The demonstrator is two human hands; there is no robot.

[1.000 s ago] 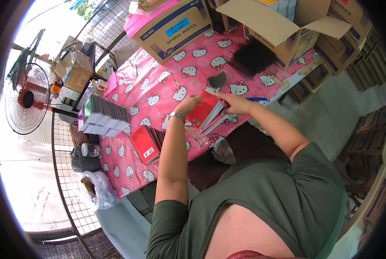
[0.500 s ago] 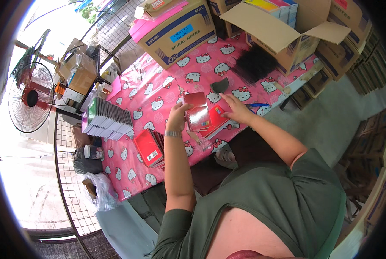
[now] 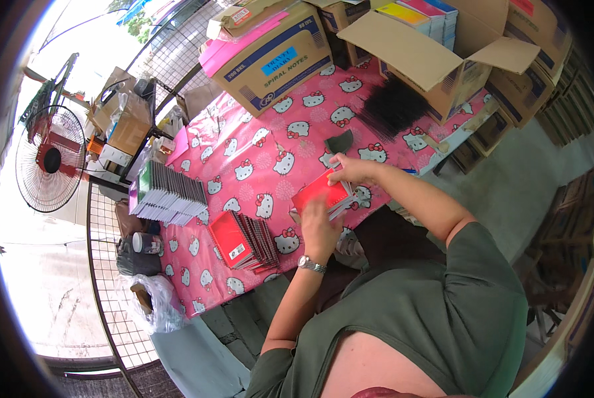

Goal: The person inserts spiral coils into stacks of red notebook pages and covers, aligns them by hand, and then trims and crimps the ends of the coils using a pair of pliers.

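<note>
A red-covered notebook [image 3: 315, 190] with white page edges lies near the table's front edge. My right hand [image 3: 355, 171] pinches its far right corner, thumb and fingers pressed together there. Over its near side, my left hand [image 3: 320, 229] is smeared by motion, so whether it grips anything is unclear. To the left is a fanned stack of red spiral notebooks [image 3: 232, 240] with dark bindings. A dark green curved piece [image 3: 339, 142] sits just beyond my right hand.
Left on the pink patterned tablecloth [image 3: 244, 171] stands a tall notebook stack [image 3: 171, 194]. Thin black strands [image 3: 395, 103] lie in a heap before an open carton [image 3: 436, 83]. A closed carton [image 3: 280, 66] stands at the back. A fan [image 3: 51, 159] is far left.
The shiny-covered spiral notebook that my left hand held up is no longer seen raised. My left hand has moved right and nearer, over the red notebook; my right hand has closed on its corner.
</note>
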